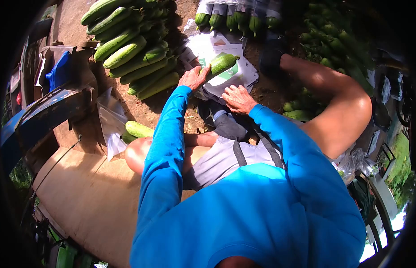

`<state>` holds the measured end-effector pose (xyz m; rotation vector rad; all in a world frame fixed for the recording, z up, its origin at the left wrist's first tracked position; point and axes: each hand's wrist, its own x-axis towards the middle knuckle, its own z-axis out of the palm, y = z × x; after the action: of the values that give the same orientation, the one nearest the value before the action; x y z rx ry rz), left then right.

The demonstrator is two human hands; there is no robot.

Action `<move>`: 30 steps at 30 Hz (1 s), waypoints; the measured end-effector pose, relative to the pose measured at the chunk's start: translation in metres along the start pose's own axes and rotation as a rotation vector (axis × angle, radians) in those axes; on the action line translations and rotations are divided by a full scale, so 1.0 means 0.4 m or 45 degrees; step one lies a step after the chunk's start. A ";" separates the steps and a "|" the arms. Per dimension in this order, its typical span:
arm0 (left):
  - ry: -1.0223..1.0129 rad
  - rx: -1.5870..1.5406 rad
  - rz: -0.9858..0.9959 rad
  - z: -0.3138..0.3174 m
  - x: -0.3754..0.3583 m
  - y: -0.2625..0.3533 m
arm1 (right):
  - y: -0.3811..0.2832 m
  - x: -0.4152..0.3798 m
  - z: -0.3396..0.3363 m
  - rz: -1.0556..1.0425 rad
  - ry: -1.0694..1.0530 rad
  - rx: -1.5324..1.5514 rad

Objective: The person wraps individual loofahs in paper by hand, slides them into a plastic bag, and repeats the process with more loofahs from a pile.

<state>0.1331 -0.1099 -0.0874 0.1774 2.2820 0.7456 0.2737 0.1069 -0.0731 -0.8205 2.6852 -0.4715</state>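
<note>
Gripping cuke [223, 64], L hand [195, 77]; R [239, 98] nr paper [248, 73] edge

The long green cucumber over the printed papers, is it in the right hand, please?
No, the left hand holds the long green cucumber.

1. Our left arm [165, 129] reaches forward, nearly straight, sleeved to the wrist.
2. Our left hand [193, 78] is curled in a grip, back upward.
3. Our right arm [286, 129] angles forward and inward; right hand [238, 99] palm down, fingers bent, just beside the left.
4. Both knees bent: left knee [135, 155] low, right knee [357, 105] splayed outward.
</note>
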 end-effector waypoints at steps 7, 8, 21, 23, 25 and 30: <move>-0.137 0.285 0.181 0.061 -0.010 0.122 | -0.012 0.009 -0.030 -0.029 -0.079 -0.107; -0.118 0.307 0.218 0.083 -0.010 0.113 | -0.010 0.008 -0.028 -0.023 -0.083 -0.107; -0.200 0.324 0.278 0.151 -0.010 0.076 | 0.005 0.011 -0.009 -0.032 -0.027 0.005; -0.196 0.306 0.301 0.161 -0.004 0.049 | 0.015 0.016 -0.018 -0.059 0.019 0.010; -0.076 0.712 0.615 0.150 -0.009 0.042 | 0.027 0.027 -0.029 -0.043 0.163 0.052; 0.131 0.212 0.431 0.100 -0.026 0.024 | 0.068 0.083 -0.014 -0.012 0.318 0.157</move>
<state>0.1668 -0.0869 -0.0987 0.6287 2.4435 0.7459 0.2321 0.1102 -0.0847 -0.7852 2.8420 -0.7803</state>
